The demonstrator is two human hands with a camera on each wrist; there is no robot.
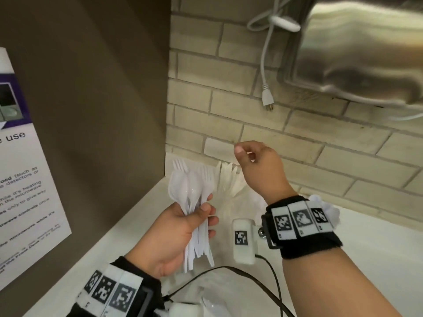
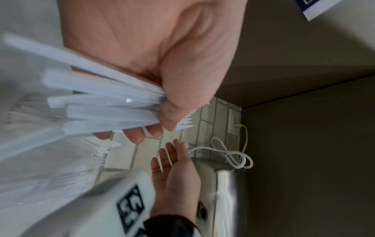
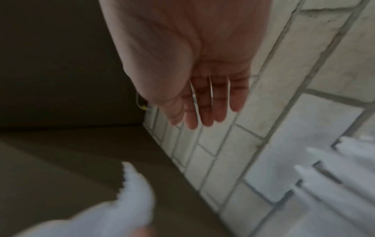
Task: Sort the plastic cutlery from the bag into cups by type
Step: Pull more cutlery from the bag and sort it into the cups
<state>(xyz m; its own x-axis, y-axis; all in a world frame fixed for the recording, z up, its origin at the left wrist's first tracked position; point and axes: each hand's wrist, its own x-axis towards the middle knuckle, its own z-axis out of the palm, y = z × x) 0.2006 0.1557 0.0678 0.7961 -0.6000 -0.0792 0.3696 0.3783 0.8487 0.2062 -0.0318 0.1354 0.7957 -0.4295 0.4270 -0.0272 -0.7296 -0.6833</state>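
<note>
My left hand (image 1: 201,216) grips a bundle of white plastic spoons and forks (image 1: 190,188) by the handles, heads up, above the white counter (image 1: 377,248). The left wrist view shows the handles (image 2: 101,104) fanning out of that fist (image 2: 162,104). A cluster of white knives (image 1: 226,177) stands upright against the tile wall; what holds them is hidden. My right hand (image 1: 247,156) hovers just above and right of the knife tips with relaxed fingers, holding nothing. Its fingers (image 3: 202,112) are straight in the right wrist view, with blurred knife tips (image 3: 334,168) below.
A brown cabinet side with a paper notice (image 1: 23,179) bounds the left. A steel appliance (image 1: 354,53) hangs at upper right, a white cord and plug (image 1: 266,97) dangling beside it. Clear plastic (image 1: 206,300) lies on the counter near my left wrist.
</note>
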